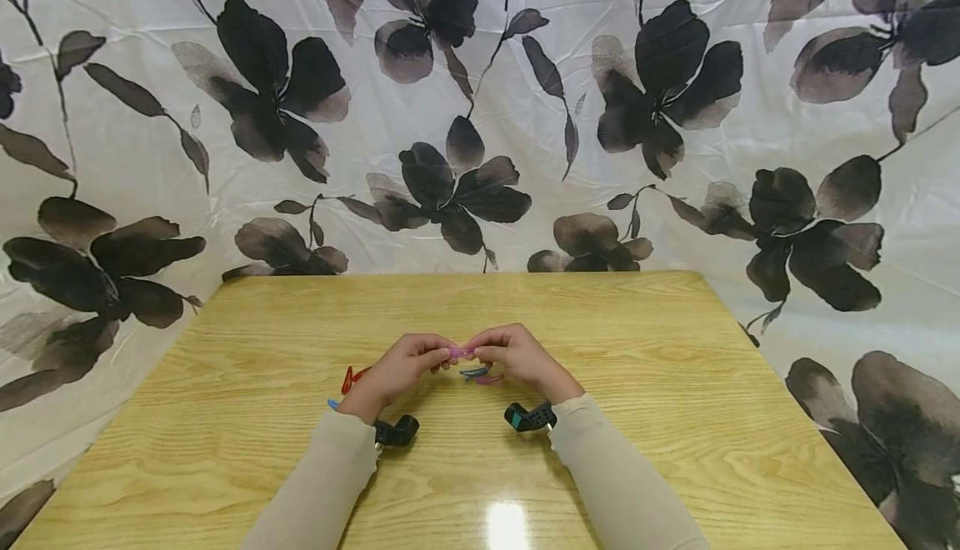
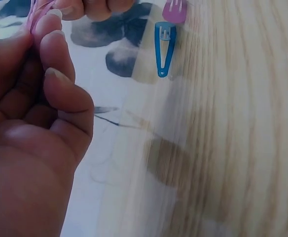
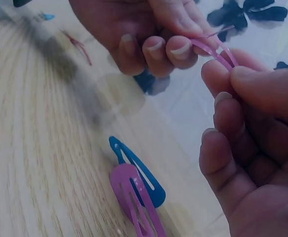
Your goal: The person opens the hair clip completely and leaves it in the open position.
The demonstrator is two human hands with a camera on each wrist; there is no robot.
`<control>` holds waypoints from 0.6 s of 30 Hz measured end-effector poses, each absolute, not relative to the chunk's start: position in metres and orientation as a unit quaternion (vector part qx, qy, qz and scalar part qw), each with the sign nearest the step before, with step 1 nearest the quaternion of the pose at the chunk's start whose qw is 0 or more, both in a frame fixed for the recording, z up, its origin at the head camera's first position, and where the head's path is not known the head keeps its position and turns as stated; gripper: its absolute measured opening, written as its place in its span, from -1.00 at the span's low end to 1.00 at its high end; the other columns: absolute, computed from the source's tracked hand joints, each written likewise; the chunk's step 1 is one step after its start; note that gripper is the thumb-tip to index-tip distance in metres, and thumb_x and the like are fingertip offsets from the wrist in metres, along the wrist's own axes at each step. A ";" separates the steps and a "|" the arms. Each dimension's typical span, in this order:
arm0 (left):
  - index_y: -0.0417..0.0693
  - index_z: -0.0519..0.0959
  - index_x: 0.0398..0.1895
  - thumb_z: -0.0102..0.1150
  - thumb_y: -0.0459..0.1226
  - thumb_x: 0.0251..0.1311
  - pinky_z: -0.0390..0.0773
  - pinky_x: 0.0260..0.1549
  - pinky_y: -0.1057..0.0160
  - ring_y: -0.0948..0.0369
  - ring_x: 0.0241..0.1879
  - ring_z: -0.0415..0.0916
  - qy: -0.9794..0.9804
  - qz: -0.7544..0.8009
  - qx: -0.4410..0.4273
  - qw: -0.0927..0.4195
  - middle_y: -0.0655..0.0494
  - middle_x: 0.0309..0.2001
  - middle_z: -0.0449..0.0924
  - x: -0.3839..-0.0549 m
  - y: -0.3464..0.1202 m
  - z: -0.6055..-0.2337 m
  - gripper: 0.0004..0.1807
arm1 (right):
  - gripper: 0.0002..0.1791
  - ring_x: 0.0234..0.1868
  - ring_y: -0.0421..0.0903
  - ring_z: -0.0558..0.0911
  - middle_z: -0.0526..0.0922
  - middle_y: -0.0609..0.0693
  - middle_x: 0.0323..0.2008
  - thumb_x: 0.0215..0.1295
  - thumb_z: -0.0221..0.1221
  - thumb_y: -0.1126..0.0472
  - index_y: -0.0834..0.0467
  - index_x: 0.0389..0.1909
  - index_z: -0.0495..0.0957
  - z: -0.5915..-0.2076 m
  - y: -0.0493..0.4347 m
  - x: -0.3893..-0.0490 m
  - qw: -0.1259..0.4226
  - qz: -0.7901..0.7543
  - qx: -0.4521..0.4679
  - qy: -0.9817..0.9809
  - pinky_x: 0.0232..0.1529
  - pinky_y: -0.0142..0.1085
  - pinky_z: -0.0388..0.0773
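Both hands meet over the middle of the table and pinch one pink snap hair clip (image 3: 226, 60) between them. My left hand (image 1: 401, 371) grips one end with thumb and fingers; my right hand (image 1: 523, 360) pinches the other end between thumb and forefinger. In the right wrist view the clip's thin metal strips look spread apart. Below the hands, a blue snap clip (image 3: 151, 185) lies on the wood, partly overlapped in that view by a second pink clip (image 3: 126, 180). The left wrist view also shows the blue clip (image 2: 164, 47) near the right hand's fingertips.
A red clip (image 1: 348, 380) lies beside the left wrist, with a light blue piece (image 1: 333, 404) partly hidden by that arm. The wooden table (image 1: 637, 342) runs back to a floral cloth (image 1: 450, 192). Black wrist cameras (image 1: 529, 417) sit above each cuff.
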State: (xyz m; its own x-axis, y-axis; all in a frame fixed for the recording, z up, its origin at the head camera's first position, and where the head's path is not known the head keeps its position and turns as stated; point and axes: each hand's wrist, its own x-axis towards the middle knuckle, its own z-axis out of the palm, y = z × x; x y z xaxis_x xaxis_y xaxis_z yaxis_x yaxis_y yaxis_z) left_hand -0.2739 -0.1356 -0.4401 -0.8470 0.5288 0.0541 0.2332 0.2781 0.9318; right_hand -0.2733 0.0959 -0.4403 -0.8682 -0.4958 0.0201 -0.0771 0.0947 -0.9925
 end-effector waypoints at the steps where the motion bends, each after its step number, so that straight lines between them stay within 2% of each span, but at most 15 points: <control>1: -0.26 0.61 -0.04 -0.11 -0.25 0.48 0.47 -0.16 0.11 -0.11 -0.18 0.43 0.789 0.549 0.243 0.134 -0.15 -0.18 0.60 -0.274 -0.136 -0.440 -0.68 | -0.76 -0.39 -0.06 0.41 0.64 0.00 -0.26 0.40 0.11 0.27 0.28 -0.07 0.66 -0.441 0.096 -0.274 0.158 -0.642 -0.198 0.724 -0.20 0.07 0.65; 4: -0.26 0.62 -0.04 -0.08 -0.24 0.47 0.47 -0.17 0.13 -0.12 -0.17 0.44 0.789 0.550 0.242 0.128 -0.19 -0.16 0.61 -0.273 -0.135 -0.440 -0.68 | -0.78 -0.41 -0.11 0.42 0.66 -0.04 -0.28 0.39 0.12 0.26 0.27 -0.10 0.67 -0.442 0.096 -0.275 0.136 -0.627 -0.204 0.739 -0.26 -0.01 0.65; 7: -0.25 0.63 -0.04 -0.04 -0.23 0.45 0.47 -0.18 0.14 -0.03 -0.19 0.47 0.791 0.551 0.236 0.123 -0.24 -0.13 0.63 -0.273 -0.134 -0.439 -0.68 | -0.78 -0.41 -0.10 0.45 0.69 -0.02 -0.27 0.38 0.13 0.27 0.26 -0.11 0.68 -0.443 0.096 -0.277 0.115 -0.613 -0.215 0.752 -0.27 -0.09 0.60; 12: -0.18 0.65 -0.04 0.00 -0.19 0.43 0.48 -0.16 0.11 0.18 -0.21 0.51 0.802 0.543 0.221 0.114 -0.17 -0.09 0.66 -0.272 -0.132 -0.439 -0.70 | -0.79 -0.34 0.07 0.51 0.71 0.10 -0.21 0.37 0.15 0.25 0.25 -0.11 0.68 -0.444 0.097 -0.278 0.095 -0.595 -0.219 0.767 -0.25 -0.17 0.51; 18: -0.13 0.67 -0.07 0.02 -0.20 0.42 0.50 -0.13 0.05 0.17 -0.18 0.52 0.810 0.540 0.204 0.107 -0.13 -0.05 0.66 -0.271 -0.129 -0.439 -0.73 | -0.77 -0.23 0.19 0.52 0.71 0.11 -0.19 0.35 0.17 0.23 0.25 -0.10 0.68 -0.444 0.097 -0.278 0.100 -0.600 -0.211 0.765 -0.23 -0.22 0.51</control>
